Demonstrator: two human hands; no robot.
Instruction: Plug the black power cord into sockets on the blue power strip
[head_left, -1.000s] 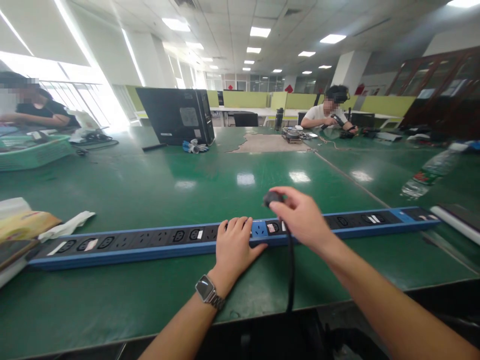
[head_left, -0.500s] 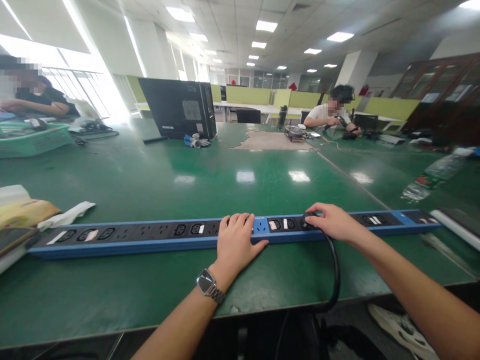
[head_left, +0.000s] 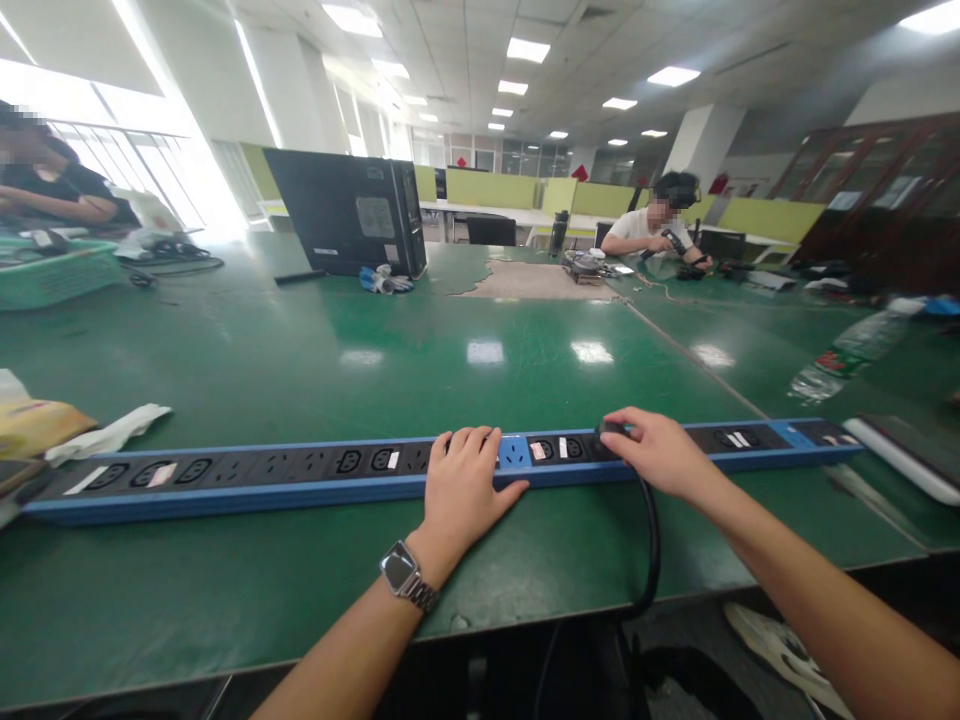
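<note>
Office, green worktop (head_left: 285,370); one long blue-and-black power strip (head_left: 322,490) lies lengthwise along the near edge.

Right hand (head_left: 664,450): thumb and fingers clamped on a black plug (head_left: 603,429). Plug is at the strip's top face, right of the blue socket (head_left: 514,454) and the two labelled sockets beside it. Black cable (head_left: 654,540) loops down from it over the worktop's near edge.

Left hand (head_left: 461,485): laid over the strip just left of the blue socket. Fingers close together on the top, thumb spread away on the near side. Reads as bracing it, not pinching. Watch (head_left: 400,568) on that wrist.

Status: plug brought to the strip, strip steadied, so I'd call it most of the way. Can't tell if it's fully home; the right hand covers the contact. Left, as I judge it: seating confirmed, plug let go. No other plug visible in the strip.

Further out: tissue (head_left: 112,435) by the strip's left end, white-edged device (head_left: 907,465) just beyond its right end, bottle (head_left: 851,350) lying toward the right side. Computer case (head_left: 345,215) stands near the far edge, gloves (head_left: 386,281) at its foot. Co-worker (head_left: 637,230) across, at the far right.
</note>
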